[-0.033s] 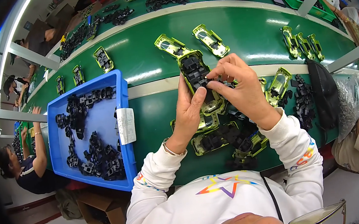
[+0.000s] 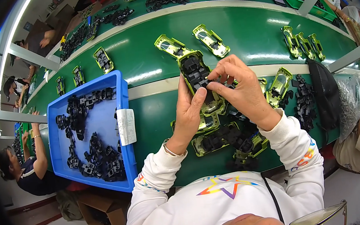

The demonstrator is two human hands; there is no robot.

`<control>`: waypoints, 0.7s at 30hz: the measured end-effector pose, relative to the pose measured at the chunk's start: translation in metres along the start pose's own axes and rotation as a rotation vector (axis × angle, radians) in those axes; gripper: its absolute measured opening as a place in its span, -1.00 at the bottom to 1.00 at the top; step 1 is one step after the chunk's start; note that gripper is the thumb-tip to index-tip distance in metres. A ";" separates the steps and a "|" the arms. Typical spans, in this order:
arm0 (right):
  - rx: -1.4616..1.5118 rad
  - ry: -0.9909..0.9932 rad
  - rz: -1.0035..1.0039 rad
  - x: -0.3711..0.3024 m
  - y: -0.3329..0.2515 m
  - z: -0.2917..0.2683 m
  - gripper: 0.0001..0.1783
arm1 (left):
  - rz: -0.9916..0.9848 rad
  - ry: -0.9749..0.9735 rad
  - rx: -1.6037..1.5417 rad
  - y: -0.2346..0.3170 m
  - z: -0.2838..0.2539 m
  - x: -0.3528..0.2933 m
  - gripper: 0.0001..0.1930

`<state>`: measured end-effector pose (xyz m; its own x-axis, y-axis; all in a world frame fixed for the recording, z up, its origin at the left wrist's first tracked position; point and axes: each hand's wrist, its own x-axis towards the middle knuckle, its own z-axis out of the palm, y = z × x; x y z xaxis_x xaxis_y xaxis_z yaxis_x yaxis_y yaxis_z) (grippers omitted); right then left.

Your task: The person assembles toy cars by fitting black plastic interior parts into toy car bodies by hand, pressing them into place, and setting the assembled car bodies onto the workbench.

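My left hand is closed around a lime-green toy car body, held with its hollow side up. A black plastic interior part sits inside the shell. My right hand reaches in from the right, with thumb and index fingertip pinching at a small black plastic part near the shell's middle; its other fingers are curled. Below my hands lie more green car bodies with black parts, partly overlapping. Just beyond the held shell, two green car bodies rest on the table.
A blue bin holding black plastic parts stands to my left. On the right lie a green car body, a pile of black parts, a black bag and a clear plastic bag. Co-workers sit around the green table.
My hands and the held car body stay almost in place. At the left, a co-worker's raised hands have shifted slightly.
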<state>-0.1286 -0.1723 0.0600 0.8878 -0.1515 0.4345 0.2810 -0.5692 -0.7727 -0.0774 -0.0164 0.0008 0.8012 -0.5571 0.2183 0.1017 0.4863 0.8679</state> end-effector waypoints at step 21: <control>0.482 -0.082 0.349 0.009 0.019 0.018 -0.73 | -0.131 0.301 -0.079 0.010 -0.002 0.020 -0.58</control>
<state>-0.1092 -0.1699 0.0409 0.9771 -0.1899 0.0956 0.0850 -0.0632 -0.9944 -0.0592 -0.0215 0.0130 0.9153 -0.4002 -0.0447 0.2513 0.4808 0.8401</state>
